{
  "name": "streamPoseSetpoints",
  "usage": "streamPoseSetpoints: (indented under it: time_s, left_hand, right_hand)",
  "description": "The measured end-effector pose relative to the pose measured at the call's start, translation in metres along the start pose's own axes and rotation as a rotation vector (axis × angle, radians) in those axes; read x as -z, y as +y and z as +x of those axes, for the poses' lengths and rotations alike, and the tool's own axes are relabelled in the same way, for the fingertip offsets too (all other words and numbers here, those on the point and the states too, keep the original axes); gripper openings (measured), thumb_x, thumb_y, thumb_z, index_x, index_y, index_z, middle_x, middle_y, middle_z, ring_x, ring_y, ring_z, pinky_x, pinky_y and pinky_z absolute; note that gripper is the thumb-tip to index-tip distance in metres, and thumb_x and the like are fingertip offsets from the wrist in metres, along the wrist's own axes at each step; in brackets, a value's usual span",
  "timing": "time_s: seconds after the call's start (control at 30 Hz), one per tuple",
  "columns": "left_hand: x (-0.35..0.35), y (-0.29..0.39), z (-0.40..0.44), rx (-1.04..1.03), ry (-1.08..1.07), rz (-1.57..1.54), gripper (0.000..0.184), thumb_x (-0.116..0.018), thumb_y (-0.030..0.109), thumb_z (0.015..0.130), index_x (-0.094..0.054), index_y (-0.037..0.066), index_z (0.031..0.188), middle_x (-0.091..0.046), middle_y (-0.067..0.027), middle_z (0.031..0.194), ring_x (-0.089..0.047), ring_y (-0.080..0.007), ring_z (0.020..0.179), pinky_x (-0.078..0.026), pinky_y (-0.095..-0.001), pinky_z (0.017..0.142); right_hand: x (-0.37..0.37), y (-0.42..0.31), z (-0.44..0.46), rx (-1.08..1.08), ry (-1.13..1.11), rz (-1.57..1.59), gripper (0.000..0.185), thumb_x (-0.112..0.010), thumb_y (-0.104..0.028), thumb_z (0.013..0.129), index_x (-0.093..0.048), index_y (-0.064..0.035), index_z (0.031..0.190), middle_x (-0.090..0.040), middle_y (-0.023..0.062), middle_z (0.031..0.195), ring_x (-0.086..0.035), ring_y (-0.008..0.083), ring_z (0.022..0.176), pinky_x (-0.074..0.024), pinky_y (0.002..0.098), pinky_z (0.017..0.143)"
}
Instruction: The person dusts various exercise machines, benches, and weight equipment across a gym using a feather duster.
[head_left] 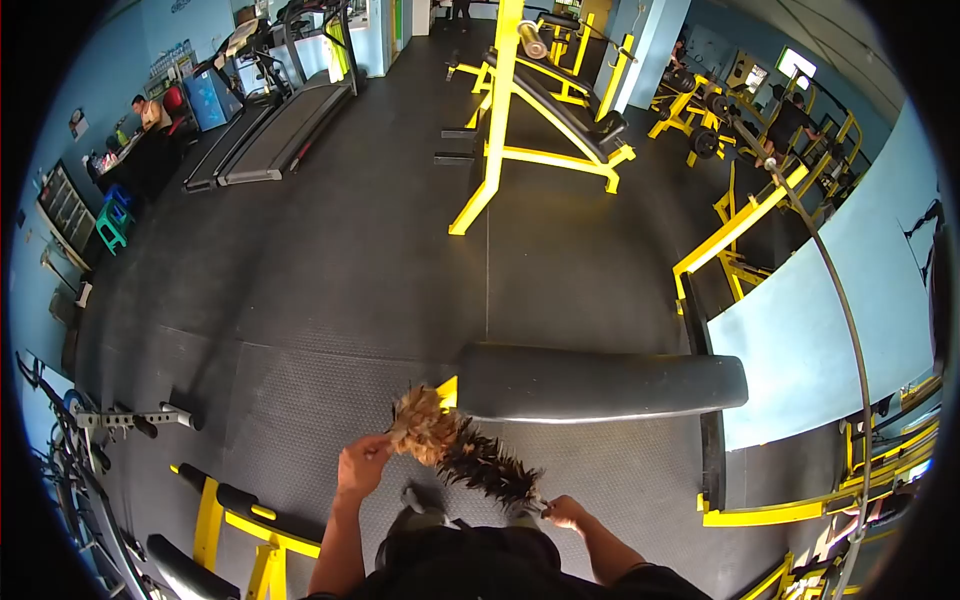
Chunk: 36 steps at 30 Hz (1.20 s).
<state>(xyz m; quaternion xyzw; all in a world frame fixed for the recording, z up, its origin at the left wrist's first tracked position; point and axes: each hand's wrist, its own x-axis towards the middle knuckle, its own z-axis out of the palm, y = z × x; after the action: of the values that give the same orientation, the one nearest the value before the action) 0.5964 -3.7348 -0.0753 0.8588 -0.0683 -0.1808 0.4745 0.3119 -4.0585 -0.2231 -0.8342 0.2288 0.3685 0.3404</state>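
Note:
A feather duster [490,465], brown at its tip and dark along its length, stretches between my hands in front of my body. My right hand [567,512] is closed around its handle end. At the other end, my left hand [364,466] has its fingers pinched at the brown feathers. Just beyond the duster is a black padded bench [605,384] on a yellow frame, and the duster's feathered tip is near the bench's left end.
An upright yellow bench frame [490,180] stands ahead, with a treadmill [280,130] to its left. A long barbell [840,280] rests on a rack beside a mirror at right. Yellow-framed equipment [265,540] is close at lower left. Other people are farther back.

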Motion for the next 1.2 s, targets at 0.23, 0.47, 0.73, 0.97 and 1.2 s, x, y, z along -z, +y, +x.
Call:
streamPoseSetpoints:
  time_s: [0.23,0.47,0.73,0.97,1.2]
  left_hand:
    - [0.047,-0.047,0.073,0.137,-0.133,0.017,0.04,-0.073,0.021,0.077,-0.063,0.004,0.112,-0.068,-0.0115,0.097,-0.065,-0.0193,0.088,-0.051,-0.0308,0.078]
    - [0.04,-0.036,0.208,-0.051,-0.311,0.033,0.063,-0.073,0.02,0.079,-0.044,0.003,0.133,-0.056,-0.0171,0.124,-0.06,-0.0245,0.105,-0.05,-0.0348,0.085]
    - [0.072,0.003,0.385,0.094,-0.503,0.068,0.057,-0.069,0.015,0.082,-0.044,0.0,0.131,-0.057,-0.0189,0.12,-0.058,-0.023,0.106,-0.049,-0.0343,0.086]
    - [0.018,0.045,0.528,0.141,-0.577,0.059,0.048,-0.065,0.018,0.086,-0.047,0.001,0.127,-0.058,-0.0036,0.079,-0.055,-0.0097,0.069,-0.045,-0.0248,0.059]
    - [-0.055,0.163,0.677,-0.093,-0.906,0.191,0.047,-0.067,0.017,0.084,-0.049,0.002,0.125,-0.06,-0.0035,0.085,-0.056,-0.01,0.073,-0.045,-0.024,0.061]
  right_hand:
    - [0.027,-0.127,0.049,-0.101,0.089,0.049,0.038,-0.052,-0.039,0.076,-0.067,-0.0049,0.084,-0.065,0.0229,0.088,-0.061,0.0419,0.086,-0.0482,0.0491,0.078]
    - [0.053,-0.19,0.159,-0.086,0.089,0.194,0.039,-0.051,-0.039,0.077,-0.067,-0.0061,0.091,-0.064,0.0224,0.097,-0.061,0.0387,0.093,-0.0484,0.0471,0.081]
    - [0.12,-0.226,0.259,-0.492,0.064,0.559,0.049,-0.057,-0.038,0.073,-0.066,-0.0049,0.107,-0.062,0.0186,0.116,-0.057,0.032,0.114,-0.0457,0.0415,0.093]
    - [0.165,-0.209,0.364,-0.591,0.236,0.687,0.044,-0.058,-0.034,0.074,-0.068,-0.0068,0.107,-0.064,0.016,0.113,-0.06,0.0279,0.11,-0.0479,0.0404,0.09]
    - [0.229,-0.249,0.421,-0.701,0.385,1.022,0.046,-0.057,-0.038,0.076,-0.067,-0.0033,0.105,-0.064,0.0172,0.11,-0.062,0.0275,0.106,-0.0501,0.0388,0.086]
